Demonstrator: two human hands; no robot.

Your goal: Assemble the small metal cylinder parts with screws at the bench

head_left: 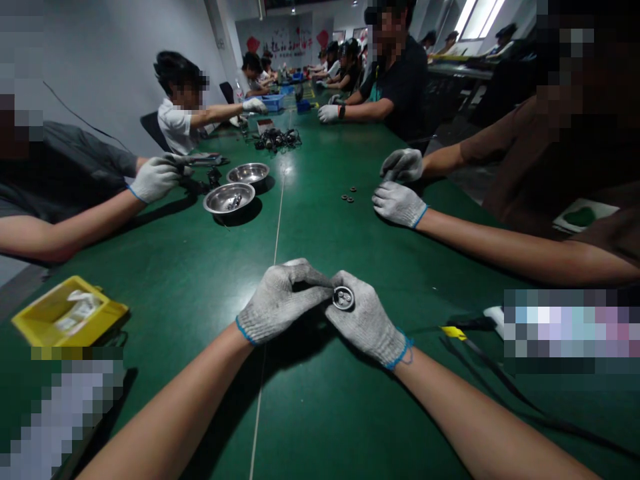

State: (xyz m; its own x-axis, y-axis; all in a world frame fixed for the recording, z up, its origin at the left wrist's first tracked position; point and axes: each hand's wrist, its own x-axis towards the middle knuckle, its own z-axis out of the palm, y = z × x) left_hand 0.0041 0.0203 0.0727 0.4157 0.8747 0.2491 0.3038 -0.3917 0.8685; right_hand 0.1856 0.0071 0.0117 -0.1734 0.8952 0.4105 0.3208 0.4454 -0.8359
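Just above the green desk (310,413), nearer than the steel bowl (229,198), both gloved hands meet: the right hand (367,323) pinches a small round metal part (343,298), the left hand (280,300) closed against it.

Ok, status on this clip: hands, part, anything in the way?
Left hand and right hand gloved, both pinching round metal part over green table. Co-worker's gloved hands and steel bowls lie farther off.

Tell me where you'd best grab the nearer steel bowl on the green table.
Take the nearer steel bowl by its flared rim, probably from its near right side: it sits upright and shallow with small parts inside, and the second bowl crowds its far edge.
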